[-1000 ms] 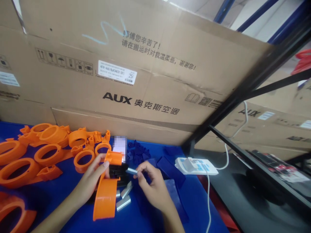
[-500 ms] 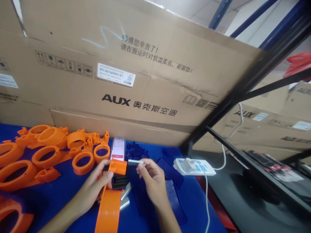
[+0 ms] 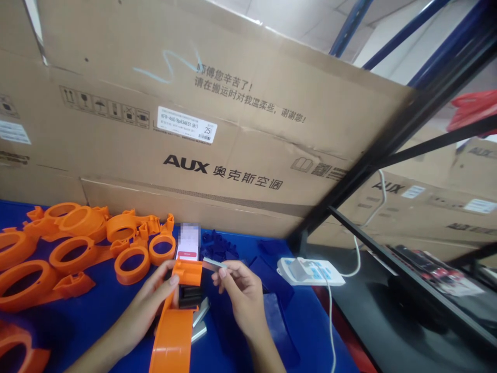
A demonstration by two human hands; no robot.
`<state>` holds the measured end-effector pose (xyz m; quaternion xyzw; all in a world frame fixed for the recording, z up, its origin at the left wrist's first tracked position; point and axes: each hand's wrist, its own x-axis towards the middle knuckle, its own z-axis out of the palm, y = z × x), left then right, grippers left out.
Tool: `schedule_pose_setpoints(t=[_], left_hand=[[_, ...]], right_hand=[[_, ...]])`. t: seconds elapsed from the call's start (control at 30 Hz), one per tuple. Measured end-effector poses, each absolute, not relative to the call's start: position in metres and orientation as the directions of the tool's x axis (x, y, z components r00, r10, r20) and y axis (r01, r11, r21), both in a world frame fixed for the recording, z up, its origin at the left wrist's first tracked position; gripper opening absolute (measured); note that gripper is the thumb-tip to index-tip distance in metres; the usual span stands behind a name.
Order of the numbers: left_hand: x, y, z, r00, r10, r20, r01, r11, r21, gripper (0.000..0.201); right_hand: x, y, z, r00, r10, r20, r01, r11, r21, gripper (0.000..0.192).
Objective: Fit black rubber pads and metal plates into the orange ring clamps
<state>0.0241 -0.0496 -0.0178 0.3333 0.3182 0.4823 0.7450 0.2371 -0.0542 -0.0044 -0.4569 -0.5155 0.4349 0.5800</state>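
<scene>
Left hand [image 3: 149,305] and right hand [image 3: 236,290] are raised close together, fingers pinched.

Bright even light, soft blur, edges bent outward

I am looking at the big cardboard box [image 3: 240,134] standing behind my bench; it is carrying "AUX 奥克斯空调" in black print. Above that, it is reading "师傅您辛苦了!" and "请在搬运时对我温柔些,谢谢您!". A white sticker [image 3: 187,125] on the same box is showing a model code starting "KFR-46G" and a boxed "25". To the right, another box [image 3: 423,202] is showing "AUX" too. The handling symbols are too small for me to be reading.
</scene>
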Motion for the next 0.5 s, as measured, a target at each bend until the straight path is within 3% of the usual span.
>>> schedule_pose_setpoints(t=[0.23, 0.5], left_hand=[[0.023, -0.049, -0.018, 0.346, 0.927, -0.141, -0.529, 0.317, 0.787, 0.03], [0.02, -0.048, -0.019, 0.281, 0.944, -0.17, -0.413, 0.279, 0.867, 0.046]], right_hand=[[0.239, -0.053, -0.001, 0.078, 0.981, 0.178, -0.015, 0.18, -0.984, 0.024], [0.242, -0.059, 0.007, 0.042, 0.984, 0.175, 0.065, 0.172, -0.983, 0.025]])
